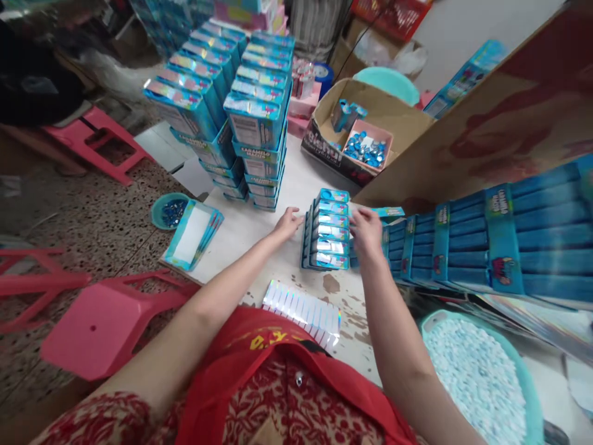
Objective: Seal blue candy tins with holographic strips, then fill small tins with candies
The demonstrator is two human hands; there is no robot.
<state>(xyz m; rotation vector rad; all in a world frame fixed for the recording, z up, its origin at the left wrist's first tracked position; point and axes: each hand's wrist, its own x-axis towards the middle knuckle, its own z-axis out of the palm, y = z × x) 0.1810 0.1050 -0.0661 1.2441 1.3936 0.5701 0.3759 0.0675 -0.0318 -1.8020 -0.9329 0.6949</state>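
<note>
On the table in front of me stands a blue display tray (306, 242) holding a row of small blue boxes (330, 232) with shiny tops. My left hand (288, 225) is at the tray's left side, fingers stretched toward its edge; whether they touch is unclear. Against the right side of the boxes is my right hand (367, 232), its fingers bent and partly hidden, so what they grip cannot be made out. A blue card strip (390, 212) lies just behind the right hand. Nearer my body lies a sheet of shiny stickers (303, 309).
Tall stacks of filled blue trays (259, 130) stand at the back left. Flat blue cards (192, 235) lie at the left edge. A carton (331, 157) holds a pink bin of blue-and-silver pieces. More packed trays (463, 241) and a teal basin (532, 395) are at right.
</note>
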